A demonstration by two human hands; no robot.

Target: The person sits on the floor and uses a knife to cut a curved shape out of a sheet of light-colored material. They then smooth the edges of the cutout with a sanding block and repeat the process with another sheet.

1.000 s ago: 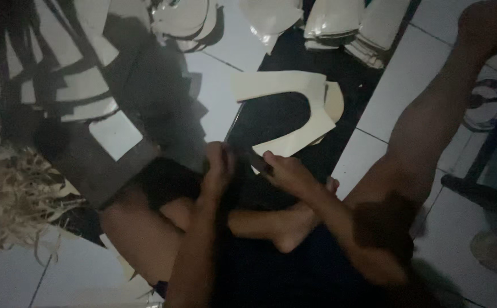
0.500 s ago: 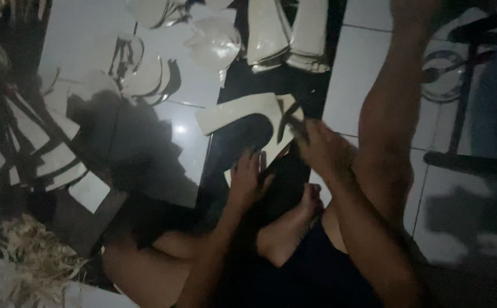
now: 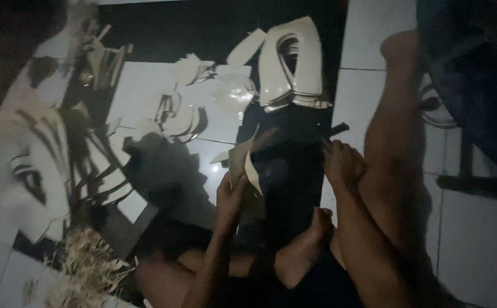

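One pale cut sheet piece (image 3: 243,162) pinched upright in left hand (image 3: 229,197), fingers closed around its lower edge. Right hand (image 3: 342,162) curled shut around dark tool (image 3: 335,130), tip poking out past fingertips. Black mat (image 3: 294,188) flat under both hands. Stacked pale cutouts (image 3: 294,68) well beyond fingertips. Straw-like shavings (image 3: 86,268) far off left hand's outer side.

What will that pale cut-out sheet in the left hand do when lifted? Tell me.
The sheet looks thin, so probably light. It stands up from the left hand with little droop, so likely fairly stiff. Flat, so unlikely to roll.
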